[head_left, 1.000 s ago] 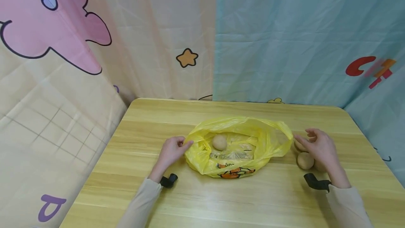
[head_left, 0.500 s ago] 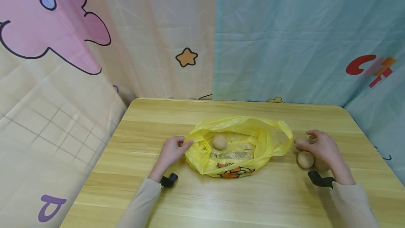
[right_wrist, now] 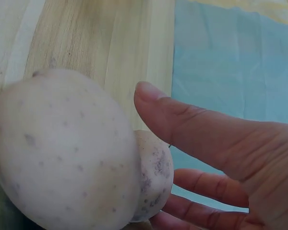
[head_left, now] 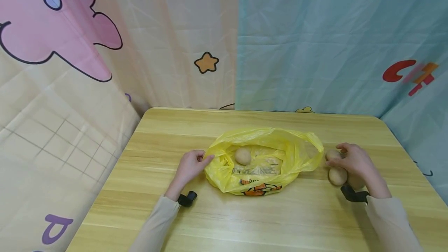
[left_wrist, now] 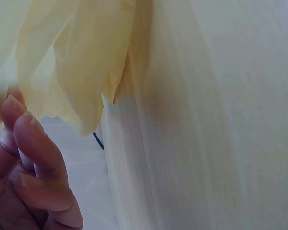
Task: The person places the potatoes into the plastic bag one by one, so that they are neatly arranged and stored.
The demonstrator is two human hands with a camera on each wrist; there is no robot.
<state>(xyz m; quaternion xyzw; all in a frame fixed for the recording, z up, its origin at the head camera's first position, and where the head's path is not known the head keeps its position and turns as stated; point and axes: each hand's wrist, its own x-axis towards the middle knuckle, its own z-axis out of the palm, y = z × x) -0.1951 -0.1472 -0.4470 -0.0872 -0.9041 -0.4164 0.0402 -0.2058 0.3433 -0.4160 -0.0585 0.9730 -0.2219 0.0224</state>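
Observation:
A yellow plastic bag (head_left: 260,184) lies on the table with its mouth spread open and one potato (head_left: 242,156) inside. At the bag's left rim, my left hand (head_left: 189,168) pinches the plastic between thumb and fingers. To the right of the bag my right hand (head_left: 357,162) has its thumb and curled fingers around the farthest potato (head_left: 333,155) of a small group. That potato (right_wrist: 153,172) shows partly in the right wrist view, behind a larger near one (right_wrist: 67,153). Its underside is hidden.
A second potato (head_left: 337,176) sits just in front of the gripped one, and a third (head_left: 356,182) is partly covered by my right wrist. The wooden table (head_left: 266,224) meets printed curtains (head_left: 308,42) at its back and sides. Each wrist carries a black camera mount.
My right hand has come down over the farthest potato and taken hold of it, its wrist shifting slightly right and away. My left hand and the bag stay put.

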